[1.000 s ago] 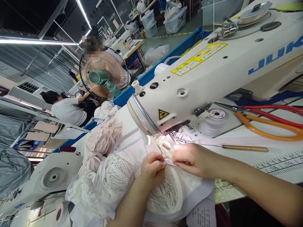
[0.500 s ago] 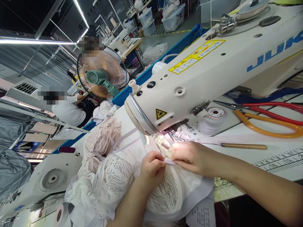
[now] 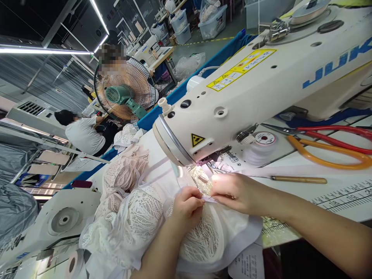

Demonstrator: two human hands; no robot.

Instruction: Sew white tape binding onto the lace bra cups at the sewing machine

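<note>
A white lace bra [image 3: 203,241] lies at the front of the sewing machine [image 3: 186,128], one rounded lace cup facing up. My left hand [image 3: 187,207] pinches the edge of the bra, fingers curled. Just to its right, my right hand [image 3: 234,193] grips the same edge between thumb and fingers. Both hands are close together, just in front of the lit needle area. Where the fingertips meet the fabric is partly hidden. A printed white label [image 3: 248,261] hangs below the bra.
White and beige lace bras [image 3: 142,211] are heaped at the left. Right of the machine head lie a tape roll [image 3: 264,138], orange- and red-handled scissors [image 3: 328,154] and a wooden-handled awl [image 3: 300,179]. Beyond a blue cloth edge, a fan [image 3: 124,91] stands near two seated people.
My hands stay almost where they were, still gripping the bra's edge. In the background, the person at the left has shifted slightly.
</note>
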